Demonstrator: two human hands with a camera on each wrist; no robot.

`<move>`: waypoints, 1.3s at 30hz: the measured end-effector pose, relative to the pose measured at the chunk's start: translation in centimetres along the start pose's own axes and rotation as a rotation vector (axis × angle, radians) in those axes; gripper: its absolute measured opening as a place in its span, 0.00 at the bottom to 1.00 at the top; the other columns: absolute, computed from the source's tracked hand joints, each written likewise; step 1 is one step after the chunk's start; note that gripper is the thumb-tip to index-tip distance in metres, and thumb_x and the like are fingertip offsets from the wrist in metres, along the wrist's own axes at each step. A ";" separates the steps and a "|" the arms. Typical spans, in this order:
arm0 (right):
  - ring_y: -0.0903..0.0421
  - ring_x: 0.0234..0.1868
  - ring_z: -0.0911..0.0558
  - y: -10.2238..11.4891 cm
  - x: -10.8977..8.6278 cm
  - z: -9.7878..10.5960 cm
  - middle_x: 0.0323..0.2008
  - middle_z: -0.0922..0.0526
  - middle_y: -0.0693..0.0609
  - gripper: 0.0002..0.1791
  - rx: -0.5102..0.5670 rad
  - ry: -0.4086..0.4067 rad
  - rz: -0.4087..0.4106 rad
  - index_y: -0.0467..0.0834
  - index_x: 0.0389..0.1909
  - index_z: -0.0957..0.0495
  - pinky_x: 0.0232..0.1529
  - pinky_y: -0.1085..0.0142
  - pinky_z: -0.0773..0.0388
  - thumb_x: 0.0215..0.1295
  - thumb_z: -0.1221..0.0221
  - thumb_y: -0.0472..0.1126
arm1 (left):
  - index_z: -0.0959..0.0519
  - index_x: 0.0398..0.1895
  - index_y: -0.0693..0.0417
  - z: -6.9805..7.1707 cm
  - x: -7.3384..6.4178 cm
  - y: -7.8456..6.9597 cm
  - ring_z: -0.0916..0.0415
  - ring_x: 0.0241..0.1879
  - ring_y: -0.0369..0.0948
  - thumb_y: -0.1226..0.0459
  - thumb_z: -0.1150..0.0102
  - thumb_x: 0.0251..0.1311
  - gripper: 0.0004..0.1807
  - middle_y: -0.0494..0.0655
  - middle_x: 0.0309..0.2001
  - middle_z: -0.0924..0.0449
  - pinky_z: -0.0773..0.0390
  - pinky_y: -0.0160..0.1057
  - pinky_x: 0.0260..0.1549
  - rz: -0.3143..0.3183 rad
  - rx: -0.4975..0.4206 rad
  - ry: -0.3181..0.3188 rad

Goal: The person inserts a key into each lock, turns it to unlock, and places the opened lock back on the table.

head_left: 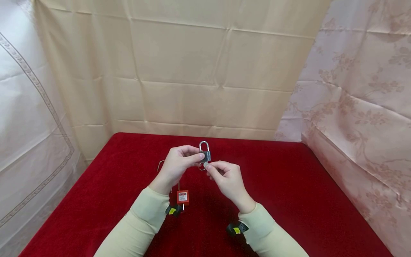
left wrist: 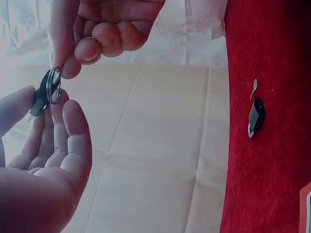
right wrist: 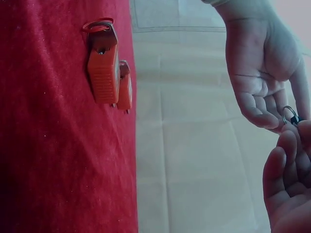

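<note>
Over the table, my left hand (head_left: 177,163) holds a small black padlock (head_left: 206,156) between thumb and fingers. Its silver shackle (head_left: 204,145) points up. My right hand (head_left: 227,177) pinches the head of a silver key (head_left: 205,164) at the lower end of the lock. A metal key ring (left wrist: 54,86) hangs there, between the two hands in the left wrist view. The key's blade is hidden. In the right wrist view, the ring (right wrist: 286,114) shows beside my fingertips, while the padlock is mostly covered by the hands.
On the red cloth-covered table (head_left: 276,185), a red padlock (head_left: 183,197) with a white label lies near my left wrist. Two red padlocks, the larger one (right wrist: 103,73) in front, show in the right wrist view. Another black padlock (left wrist: 256,116) and a loose key (left wrist: 253,89) also lie there.
</note>
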State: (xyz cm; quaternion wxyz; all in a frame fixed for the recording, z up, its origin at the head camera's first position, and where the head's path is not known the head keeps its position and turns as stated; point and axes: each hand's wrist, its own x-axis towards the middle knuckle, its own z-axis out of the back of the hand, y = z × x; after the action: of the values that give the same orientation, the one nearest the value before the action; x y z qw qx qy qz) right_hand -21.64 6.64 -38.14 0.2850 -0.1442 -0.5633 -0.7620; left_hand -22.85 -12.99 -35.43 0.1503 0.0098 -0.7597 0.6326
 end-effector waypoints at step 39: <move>0.52 0.37 0.17 2.9 1.3 5.6 0.43 0.15 0.49 0.22 -0.149 -0.127 0.082 0.43 0.58 0.20 0.38 0.68 0.18 0.63 0.32 0.32 | 0.17 0.45 0.69 0.1 -0.2 0.1 0.16 0.32 0.46 0.72 0.32 0.61 0.11 0.52 0.36 0.14 0.16 0.44 0.43 0.051 0.044 0.040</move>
State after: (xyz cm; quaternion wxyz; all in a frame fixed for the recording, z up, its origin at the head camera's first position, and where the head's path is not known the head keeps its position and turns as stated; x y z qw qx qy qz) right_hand -21.50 10.93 -33.35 0.2683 -0.2360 -0.5157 -0.7787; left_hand -22.70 -13.06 -35.58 0.1492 -0.0191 -0.7426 0.6527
